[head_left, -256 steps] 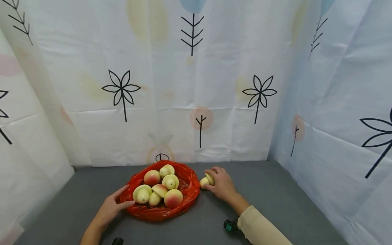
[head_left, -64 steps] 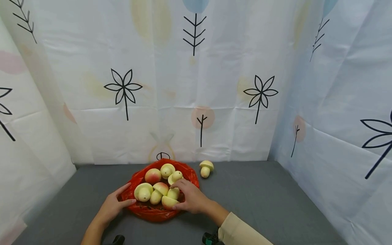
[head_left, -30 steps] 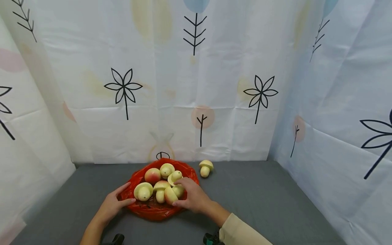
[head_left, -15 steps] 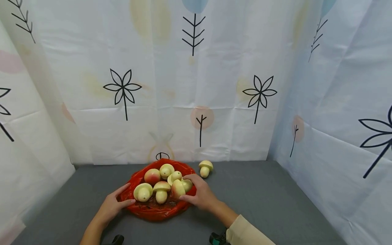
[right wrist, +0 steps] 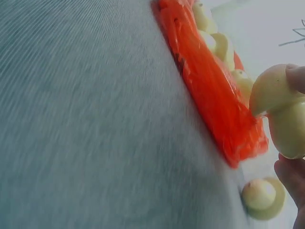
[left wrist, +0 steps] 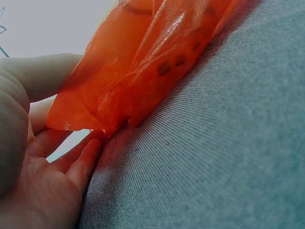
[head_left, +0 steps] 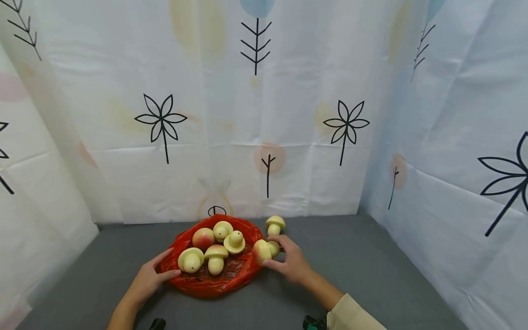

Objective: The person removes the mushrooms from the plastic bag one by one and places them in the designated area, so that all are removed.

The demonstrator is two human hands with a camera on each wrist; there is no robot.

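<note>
A toy mushroom (head_left: 261, 251), pale yellow with a reddish cap, is pinched between the thumb and fingers of my right hand (head_left: 294, 262), at the right rim of the red plastic bag (head_left: 206, 289). In the right wrist view the held mushroom (right wrist: 286, 129) is raised over the table beside the bag. My left hand (head_left: 148, 278) holds the bag's left rim; the left wrist view shows the thin film (left wrist: 109, 90) between thumb and fingers. Several similar mushrooms lie inside the rolled-open bag, among them one standing upright (head_left: 216, 265).
Another toy mushroom (head_left: 275, 225) stands on the grey table (head_left: 350, 270) behind my right hand, outside the bag. Patterned white curtains (head_left: 305, 183) enclose the back and sides. A dark device (head_left: 312, 322) sits at the right wrist.
My right hand has carried a mushroom from the bag rightward to its rim. Earlier, another mushroom was set on the table behind. The left hand stays at the left rim.
</note>
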